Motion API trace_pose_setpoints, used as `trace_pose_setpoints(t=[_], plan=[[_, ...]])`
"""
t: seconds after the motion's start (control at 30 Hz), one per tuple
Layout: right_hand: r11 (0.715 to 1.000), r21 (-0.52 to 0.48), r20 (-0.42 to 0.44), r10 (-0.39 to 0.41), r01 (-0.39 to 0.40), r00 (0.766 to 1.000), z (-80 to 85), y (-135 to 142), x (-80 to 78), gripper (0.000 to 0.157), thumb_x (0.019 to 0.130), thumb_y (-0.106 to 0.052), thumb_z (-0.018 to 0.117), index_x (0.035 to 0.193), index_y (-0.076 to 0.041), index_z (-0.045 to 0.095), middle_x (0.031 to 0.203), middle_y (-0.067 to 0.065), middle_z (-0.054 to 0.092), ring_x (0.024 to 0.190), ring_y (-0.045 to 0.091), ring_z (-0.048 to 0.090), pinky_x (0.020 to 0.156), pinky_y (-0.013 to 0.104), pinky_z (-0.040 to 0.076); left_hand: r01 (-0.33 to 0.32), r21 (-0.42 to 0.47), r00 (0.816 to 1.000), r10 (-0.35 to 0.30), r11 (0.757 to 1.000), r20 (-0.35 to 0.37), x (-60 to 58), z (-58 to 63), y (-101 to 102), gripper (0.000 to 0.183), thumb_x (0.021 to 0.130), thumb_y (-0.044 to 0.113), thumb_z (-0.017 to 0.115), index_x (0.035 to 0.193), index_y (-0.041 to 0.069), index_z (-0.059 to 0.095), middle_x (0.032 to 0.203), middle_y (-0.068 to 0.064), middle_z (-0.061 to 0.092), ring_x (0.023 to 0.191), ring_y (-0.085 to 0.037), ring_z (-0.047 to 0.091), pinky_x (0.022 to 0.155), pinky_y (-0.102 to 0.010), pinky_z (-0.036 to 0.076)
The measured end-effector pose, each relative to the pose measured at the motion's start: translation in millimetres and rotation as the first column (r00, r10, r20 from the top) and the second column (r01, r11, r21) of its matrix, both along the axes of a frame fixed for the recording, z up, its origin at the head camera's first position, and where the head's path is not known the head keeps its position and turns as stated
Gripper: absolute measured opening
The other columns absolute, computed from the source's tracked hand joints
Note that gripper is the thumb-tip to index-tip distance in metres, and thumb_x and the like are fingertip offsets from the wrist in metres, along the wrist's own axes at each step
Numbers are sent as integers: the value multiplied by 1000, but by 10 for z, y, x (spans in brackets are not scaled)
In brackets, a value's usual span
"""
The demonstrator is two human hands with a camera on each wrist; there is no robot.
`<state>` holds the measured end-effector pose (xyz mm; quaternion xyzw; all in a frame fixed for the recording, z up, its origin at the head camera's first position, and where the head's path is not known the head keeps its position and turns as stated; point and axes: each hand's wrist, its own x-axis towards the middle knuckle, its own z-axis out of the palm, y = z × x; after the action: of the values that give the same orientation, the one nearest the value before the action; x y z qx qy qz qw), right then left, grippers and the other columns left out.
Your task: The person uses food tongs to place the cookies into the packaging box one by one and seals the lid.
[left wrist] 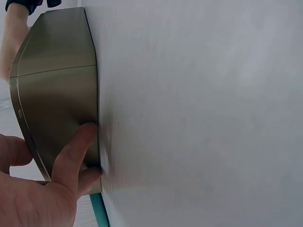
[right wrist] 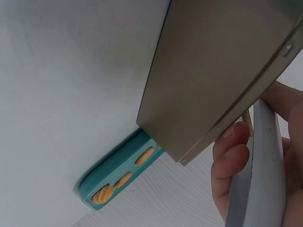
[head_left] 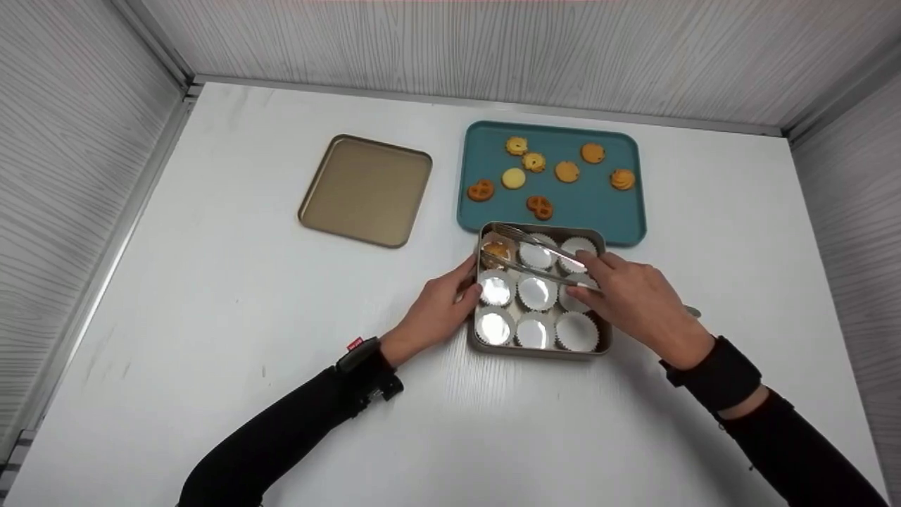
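A bronze-coloured metal tin (head_left: 542, 353) holds rows of white paper cups (head_left: 577, 331). In its far left cup sits a golden-brown cookie (head_left: 497, 252). My left hand (head_left: 438, 310) grips the tin's left wall, thumb at the rim; in the left wrist view its fingers (left wrist: 71, 156) lie against the outer side. My right hand (head_left: 633, 303) holds metal tongs (head_left: 542, 271) over the tin. The tongs' two arms stand apart, their ends on either side of the cookie. In the right wrist view, fingers and thumb are around the tongs' wide grey arm (right wrist: 265, 165).
Behind the tin lies a teal tray (head_left: 493, 148) with pretzel-shaped cookies (head_left: 481, 190), round cookies (head_left: 566, 171) and a swirled cookie (head_left: 622, 179). A square bronze lid or shallow tray (head_left: 366, 190) lies to the left. Pale panels (head_left: 450, 49) enclose the white table (head_left: 232, 317).
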<state>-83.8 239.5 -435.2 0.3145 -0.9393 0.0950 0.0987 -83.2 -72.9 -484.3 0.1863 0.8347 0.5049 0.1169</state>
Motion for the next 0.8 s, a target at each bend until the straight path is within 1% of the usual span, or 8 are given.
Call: trace_pose_setpoints(t=[0.17, 0.27, 0.37, 0.5, 0.57, 0.67, 0.73, 0.8], plan=[[1000, 3, 30, -28, 28, 999, 21, 19, 10, 56, 91, -30, 82, 134, 0, 63, 81, 11, 62, 61, 24, 62, 50, 39, 51, -8, -11, 1000, 9, 1000, 11, -6, 23, 9, 60, 108, 18, 50, 160, -4, 29, 153, -23, 48, 137, -29, 54, 115, -36, 40], [999, -20, 42, -45, 46, 998, 36, 44, 24, 55, 92, -32, 81, 135, -1, 64, 83, 10, 65, 62, 23, 62, 49, 38, 50, -25, -9, 999, 25, 1000, 31, -18, 54, 13, 60, 107, 17, 51, 159, -4, 32, 152, -22, 49, 136, -29, 55, 115, -36, 41], [996, -70, 27, -58, 60, 998, 48, 90, 33, 53, 93, -32, 80, 133, -2, 64, 89, 11, 70, 60, 23, 62, 46, 37, 47, -48, -4, 997, 48, 999, 53, -37, 73, 17, 60, 107, 23, 53, 158, -3, 36, 152, -21, 50, 134, -30, 56, 114, -37, 42], [989, -119, -23, -95, 92, 995, 78, 184, 18, 53, 94, -33, 79, 134, -3, 62, 102, 17, 74, 54, 25, 60, 42, 37, 45, -70, -8, 995, 70, 998, 68, -54, 71, 19, 63, 106, 30, 57, 157, -2, 38, 152, -20, 51, 132, -29, 59, 113, -38, 43], [983, -132, -46, -134, 127, 990, 101, 238, -4, 53, 93, -34, 79, 136, -6, 61, 101, 18, 74, 53, 27, 61, 41, 38, 44, -78, -8, 995, 78, 997, 61, -62, 65, 23, 62, 106, 28, 58, 157, -2, 39, 151, -19, 52, 131, -29, 60, 113, -38, 44], [970, -147, -67, -207, 196, 976, 138, 322, -63, 54, 93, -34, 80, 136, -6, 61, 91, 19, 72, 54, 28, 63, 40, 39, 42, -96, -24, 995, 97, 995, 34, -68, 66, 36, 59, 103, 22, 58, 156, -1, 42, 147, -18, 56, 131, -28, 59, 112, -38, 44], [959, -157, -75, -250, 236, 965, 159, 384, -128, 53, 93, -32, 80, 135, -4, 62, 85, 19, 71, 55, 28, 63, 40, 40, 42, -107, -35, 994, 108, 994, 25, -69, 70, 49, 57, 103, 20, 58, 155, 0, 43, 145, -18, 57, 133, -28, 57, 112, -39, 44], [946, -163, -69, -293, 279, 954, 171, 450, -213, 53, 94, -32, 79, 133, 0, 64, 85, 20, 71, 58, 30, 63, 42, 42, 42, -115, -47, 993, 115, 992, 16, -66, 72, 61, 57, 103, 20, 58, 154, 1, 44, 144, -17, 58, 133, -28, 57, 111, -39, 45]])
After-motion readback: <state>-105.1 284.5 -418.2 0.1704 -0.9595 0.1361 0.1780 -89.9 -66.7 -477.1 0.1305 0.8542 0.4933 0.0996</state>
